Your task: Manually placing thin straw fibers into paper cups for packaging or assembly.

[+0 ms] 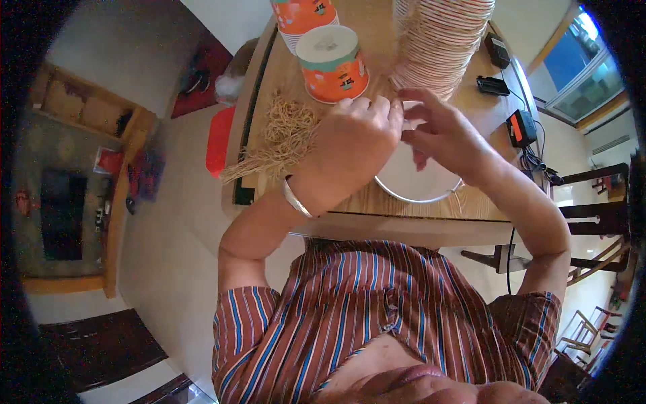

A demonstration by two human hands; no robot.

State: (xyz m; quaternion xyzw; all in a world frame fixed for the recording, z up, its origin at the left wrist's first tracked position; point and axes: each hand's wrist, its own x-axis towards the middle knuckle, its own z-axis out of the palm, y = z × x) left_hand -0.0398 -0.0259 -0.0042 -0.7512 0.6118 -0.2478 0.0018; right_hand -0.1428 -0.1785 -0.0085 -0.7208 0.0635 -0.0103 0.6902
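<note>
My left hand [360,137] is bent over the table with its fingers pressed together; what they pinch is hidden beneath them. My right hand [449,133] meets it at the fingertips, fingers curled, and anything between them is too small to make out. Just below both hands sits a white paper tub [422,180] with a pale round rim, partly covered by my right hand. A tangled heap of tan twine strands [286,131] lies beside my left wrist. Beyond my left hand an orange paper tub [334,79] stands upside down, its pale base up.
Farther back rise a tall stack of nested paper tubs [442,50] and another orange stack [303,15]. Black adapters [493,85] and cables lie along the table's right side. A red object [219,141] juts past the left edge. Wooden chairs [595,215] stand right.
</note>
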